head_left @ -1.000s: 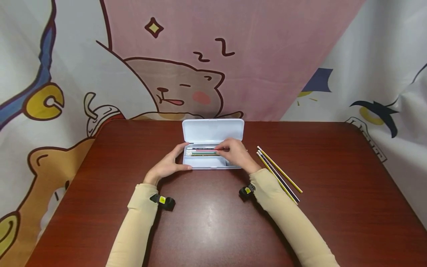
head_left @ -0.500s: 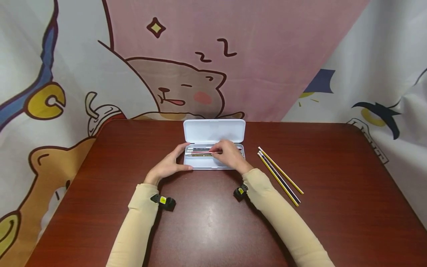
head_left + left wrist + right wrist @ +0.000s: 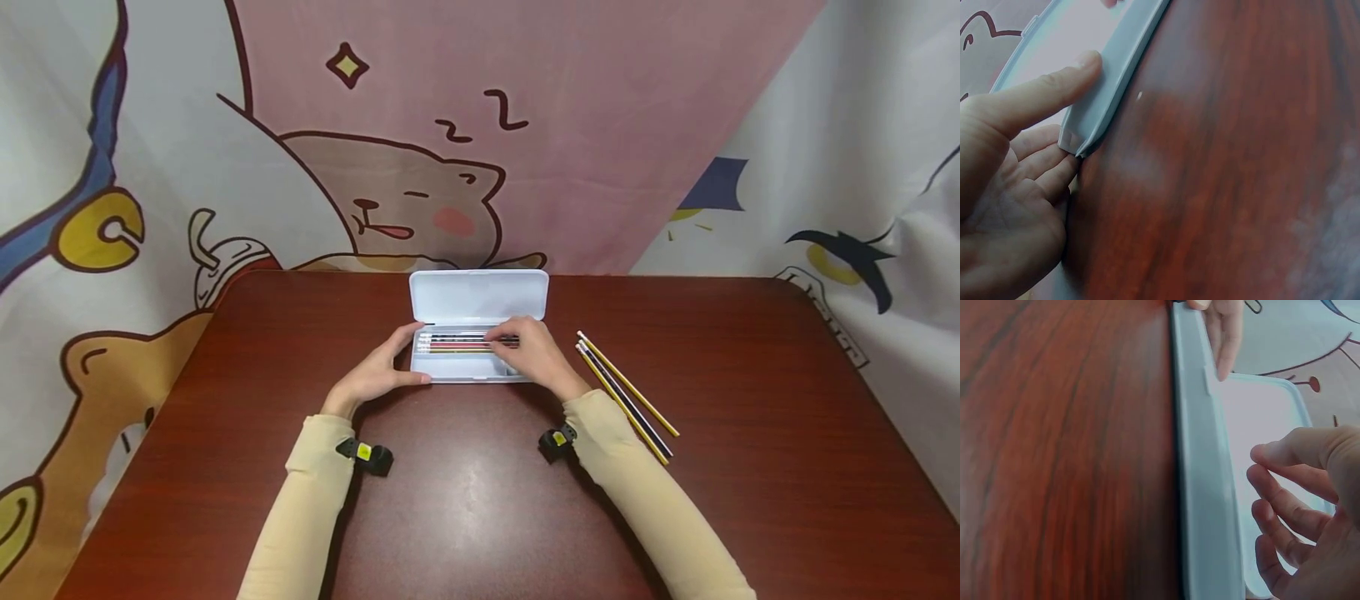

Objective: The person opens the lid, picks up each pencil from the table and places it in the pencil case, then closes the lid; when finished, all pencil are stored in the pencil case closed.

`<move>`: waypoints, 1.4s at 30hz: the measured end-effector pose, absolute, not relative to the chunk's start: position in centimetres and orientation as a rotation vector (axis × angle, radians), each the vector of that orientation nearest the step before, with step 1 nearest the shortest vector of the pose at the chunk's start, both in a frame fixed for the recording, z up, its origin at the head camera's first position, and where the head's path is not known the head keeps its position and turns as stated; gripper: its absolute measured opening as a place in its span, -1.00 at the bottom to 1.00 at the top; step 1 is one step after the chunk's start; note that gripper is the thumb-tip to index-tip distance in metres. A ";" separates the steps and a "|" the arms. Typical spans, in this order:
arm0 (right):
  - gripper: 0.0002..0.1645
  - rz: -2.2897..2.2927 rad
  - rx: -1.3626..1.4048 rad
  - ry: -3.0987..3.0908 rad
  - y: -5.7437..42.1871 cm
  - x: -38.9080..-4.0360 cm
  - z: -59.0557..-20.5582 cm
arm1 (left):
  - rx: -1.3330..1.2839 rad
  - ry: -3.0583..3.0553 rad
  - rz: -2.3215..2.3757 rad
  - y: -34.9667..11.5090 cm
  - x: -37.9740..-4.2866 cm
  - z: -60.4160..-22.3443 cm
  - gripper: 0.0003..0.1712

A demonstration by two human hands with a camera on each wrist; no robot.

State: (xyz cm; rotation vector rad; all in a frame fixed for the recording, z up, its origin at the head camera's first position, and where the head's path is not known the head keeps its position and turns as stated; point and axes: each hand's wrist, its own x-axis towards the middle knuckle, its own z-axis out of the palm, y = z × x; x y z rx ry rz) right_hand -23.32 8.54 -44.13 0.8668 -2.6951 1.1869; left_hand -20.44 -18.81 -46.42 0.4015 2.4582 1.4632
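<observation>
A white pencil case stands open on the table, its lid raised at the back. Several pencils, with black, red and yellowish barrels, lie side by side in its rear compartment, white ends to the left. My left hand grips the case's left end, thumb at the front corner and fingers at the back. Over the right part of the pencils is my right hand, fingers loosely bent. In the right wrist view its thumb is close to the index fingertip, and no pencil shows between them. The palm hides the pencils' right ends.
Right of the case, several more pencils, yellow and dark striped, lie slanted on the brown table. The case's front compartment is a shallow tray. A cartoon-printed cloth hangs behind the table's back edge.
My right hand moved left with a red pencil, then back to the right; that pencil now lies level in the row. My left hand has stayed on the case.
</observation>
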 end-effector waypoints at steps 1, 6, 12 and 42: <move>-0.83 1.199 0.851 -2.688 8.9 -23.1 -44.0 | 0.403 2.457 1.464 -18.8 -20.4 -46.4 0.01; -0.85 1.225 0.762 -2.689 10.9 -22.1 -43.6 | 0.406 2.451 1.473 -18.8 -20.3 -46.4 0.00; -0.84 1.277 0.627 -2.707 13.5 -20.9 -43.3 | 0.420 2.449 1.480 -18.7 -20.3 -46.4 0.00; -0.81 1.159 0.288 -2.778 22.9 -18.0 -43.7 | 0.426 2.477 1.448 -18.8 -20.4 -46.5 0.01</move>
